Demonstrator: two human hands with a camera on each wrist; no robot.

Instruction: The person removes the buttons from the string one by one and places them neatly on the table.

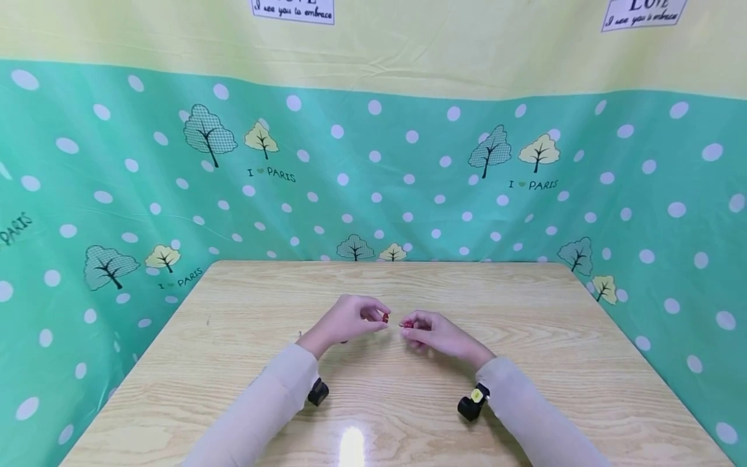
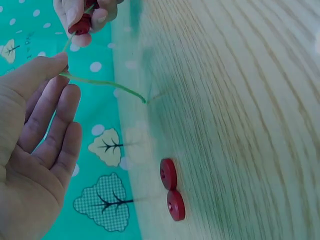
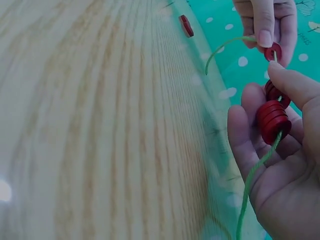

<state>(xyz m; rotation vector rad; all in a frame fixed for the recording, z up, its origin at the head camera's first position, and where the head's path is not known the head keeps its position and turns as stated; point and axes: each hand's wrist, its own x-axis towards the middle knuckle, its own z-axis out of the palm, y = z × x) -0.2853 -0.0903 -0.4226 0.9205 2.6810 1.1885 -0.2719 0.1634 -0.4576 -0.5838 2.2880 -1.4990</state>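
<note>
My left hand [image 1: 352, 318] pinches a single red button [image 3: 273, 52] between thumb and fingertip, with green string running through it. A loose end of the green string [image 2: 107, 82] curves down from those fingertips. Facing it, my right hand [image 1: 430, 333] holds the same string with thumb and forefinger. Several red buttons [image 3: 273, 122] are threaded on it and stacked against the right fingers, and the string's long tail [image 3: 246, 200] hangs past the palm. A small gap separates the two hands above the table.
Two loose red buttons [image 2: 168, 174] lie touching on the wooden table [image 1: 496, 292], mostly hidden behind the left hand in the head view. A green dotted cloth [image 1: 373, 181] hangs behind and at both sides. Each wrist carries a small black camera [image 1: 318, 392].
</note>
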